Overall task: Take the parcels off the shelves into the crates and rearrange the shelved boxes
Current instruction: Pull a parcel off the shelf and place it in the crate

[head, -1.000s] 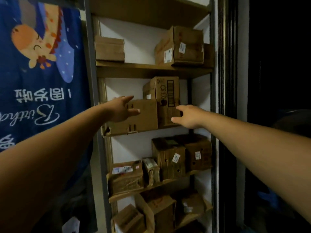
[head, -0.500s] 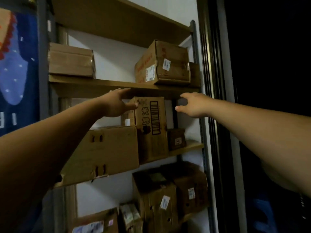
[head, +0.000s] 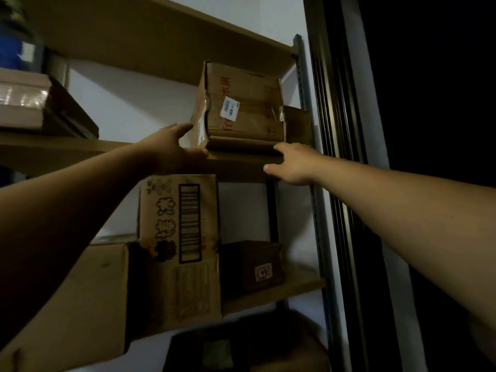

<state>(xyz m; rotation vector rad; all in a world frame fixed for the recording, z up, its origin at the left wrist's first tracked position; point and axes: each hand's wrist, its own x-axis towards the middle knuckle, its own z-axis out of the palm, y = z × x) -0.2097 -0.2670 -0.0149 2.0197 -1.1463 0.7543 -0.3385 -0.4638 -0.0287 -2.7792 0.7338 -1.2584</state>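
Labelled box (head: 241,111): upper shelf (head: 67,154), 12 o'clock; rear hidden.
Left hand (head: 171,149): fingers spread, empty, at box's 8 o'clock; contact unclear.
Right hand (head: 294,166): fingers spread, empty, 5 o'clock.

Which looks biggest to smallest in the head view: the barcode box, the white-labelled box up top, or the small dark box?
1. barcode box, tallest, though nearness to the camera may flatter it.
2. white-labelled box, not far behind.
3. small dark box, clearly smallest.
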